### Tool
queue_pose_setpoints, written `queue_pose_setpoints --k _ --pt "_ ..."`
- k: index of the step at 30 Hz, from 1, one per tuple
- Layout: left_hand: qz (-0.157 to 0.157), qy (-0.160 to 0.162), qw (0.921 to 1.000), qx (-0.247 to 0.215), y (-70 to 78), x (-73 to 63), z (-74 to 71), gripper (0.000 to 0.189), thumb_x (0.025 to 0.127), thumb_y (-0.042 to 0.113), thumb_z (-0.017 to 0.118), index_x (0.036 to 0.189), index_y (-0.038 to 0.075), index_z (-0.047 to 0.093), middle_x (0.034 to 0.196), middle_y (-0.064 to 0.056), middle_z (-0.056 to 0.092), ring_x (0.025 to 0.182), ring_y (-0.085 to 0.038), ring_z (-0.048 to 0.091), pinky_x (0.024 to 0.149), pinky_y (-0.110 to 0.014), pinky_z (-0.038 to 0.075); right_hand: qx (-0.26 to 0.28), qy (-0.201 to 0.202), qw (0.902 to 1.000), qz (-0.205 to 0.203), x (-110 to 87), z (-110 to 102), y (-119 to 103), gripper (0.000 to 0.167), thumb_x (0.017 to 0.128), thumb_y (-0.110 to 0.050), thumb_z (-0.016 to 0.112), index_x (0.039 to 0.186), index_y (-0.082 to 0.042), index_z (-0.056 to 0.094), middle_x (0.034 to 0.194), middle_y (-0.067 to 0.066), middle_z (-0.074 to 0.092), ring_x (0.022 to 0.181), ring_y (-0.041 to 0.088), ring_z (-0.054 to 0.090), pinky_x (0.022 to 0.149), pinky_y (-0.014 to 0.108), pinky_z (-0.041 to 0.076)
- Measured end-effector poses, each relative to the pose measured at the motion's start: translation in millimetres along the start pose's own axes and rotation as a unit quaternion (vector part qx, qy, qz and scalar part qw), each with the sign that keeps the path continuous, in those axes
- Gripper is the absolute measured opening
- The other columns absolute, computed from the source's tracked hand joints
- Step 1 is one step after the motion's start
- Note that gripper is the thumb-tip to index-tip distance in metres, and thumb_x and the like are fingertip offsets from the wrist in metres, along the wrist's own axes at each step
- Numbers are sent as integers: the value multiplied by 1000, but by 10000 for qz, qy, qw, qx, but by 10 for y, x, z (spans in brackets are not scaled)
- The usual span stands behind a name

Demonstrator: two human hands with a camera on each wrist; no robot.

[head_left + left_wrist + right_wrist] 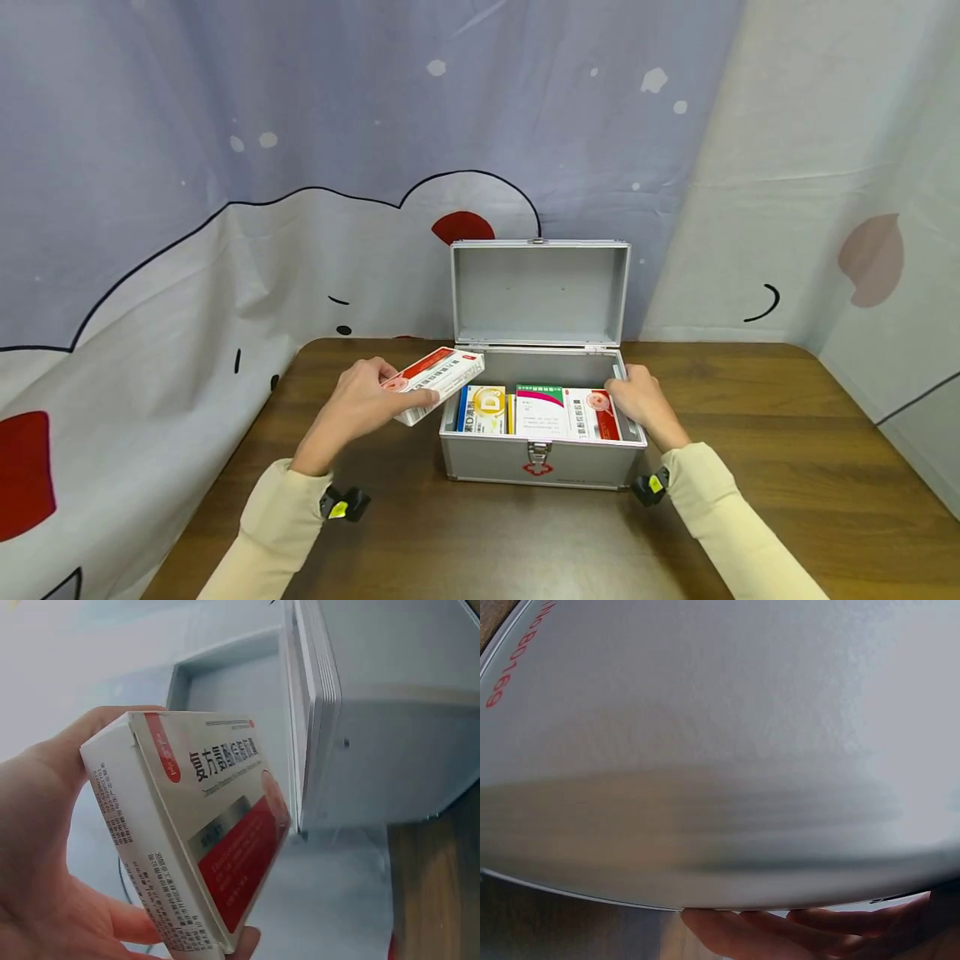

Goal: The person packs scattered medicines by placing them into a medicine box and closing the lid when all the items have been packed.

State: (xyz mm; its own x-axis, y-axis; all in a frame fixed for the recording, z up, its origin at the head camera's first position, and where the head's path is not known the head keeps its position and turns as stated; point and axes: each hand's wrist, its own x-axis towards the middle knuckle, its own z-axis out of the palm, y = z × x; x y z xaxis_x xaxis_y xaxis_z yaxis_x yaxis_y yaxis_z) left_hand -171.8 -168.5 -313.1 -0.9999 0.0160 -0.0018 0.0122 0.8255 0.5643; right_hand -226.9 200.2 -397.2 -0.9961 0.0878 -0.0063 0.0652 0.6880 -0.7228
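My left hand holds a white and red medicine box between thumb and fingers. The box is tilted and sits above the left rim of a silver first-aid case. In the left wrist view the fingers wrap behind the medicine box, its printed front showing. At the case's right side, my right hand grips the upper rim. The right wrist view has its fingers at the edge of the case wall; their tips are partly hidden.
The case's lid stands raised at the back. Inside are a yellow and white box, a white box with green and pink and a red and white box. A brown wooden table carries the case; a patterned curtain hangs behind.
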Motion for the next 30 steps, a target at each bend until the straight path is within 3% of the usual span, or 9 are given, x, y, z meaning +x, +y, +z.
queue_pose_setpoints --k 6,11,17,24,27,30 --pt "149 -306 9990 296 232 62 113 58 63 57 72 84 5 56 80 -6 55 72 -20 49 53 -26 39 -2 -60 10000 7 -10 26 3 20 80 -14 46 85 2 57 79 14 57 70 24 52 55 30 43" --pt "292 -691 9943 760 440 102 142 54 66 54 69 84 5 58 74 -5 54 65 -18 46 50 -26 35 -57 -3 10000 -38 -7 11 10 19 80 -13 46 83 2 56 77 14 56 70 25 51 55 30 42" --pt "474 -1399 9813 1232 678 170 190 46 72 53 63 78 8 59 67 -4 56 52 -14 44 43 -24 30 -66 5 10000 -59 2 -10 3 20 80 -13 45 84 3 56 78 14 56 71 25 51 55 30 42" --pt "649 -1877 9648 1723 835 291 383 42 79 51 53 75 11 60 65 -1 52 50 -12 42 43 -24 32 -37 -39 10000 17 12 3 -1 22 80 -14 46 87 4 57 78 14 56 71 25 51 56 30 42" --pt "577 -2074 9574 1926 910 351 439 51 81 55 50 89 7 65 79 -3 59 58 -12 44 48 -26 35 -36 -35 10000 28 12 3 4 22 80 -14 46 88 4 57 79 14 56 71 25 51 56 30 42" --pt "393 -2189 9518 2110 990 401 462 64 82 59 49 113 5 62 111 -8 60 82 -18 55 65 -31 46 -86 -20 10000 19 12 -7 12 23 79 -14 47 89 4 57 80 14 56 73 26 51 57 30 42"
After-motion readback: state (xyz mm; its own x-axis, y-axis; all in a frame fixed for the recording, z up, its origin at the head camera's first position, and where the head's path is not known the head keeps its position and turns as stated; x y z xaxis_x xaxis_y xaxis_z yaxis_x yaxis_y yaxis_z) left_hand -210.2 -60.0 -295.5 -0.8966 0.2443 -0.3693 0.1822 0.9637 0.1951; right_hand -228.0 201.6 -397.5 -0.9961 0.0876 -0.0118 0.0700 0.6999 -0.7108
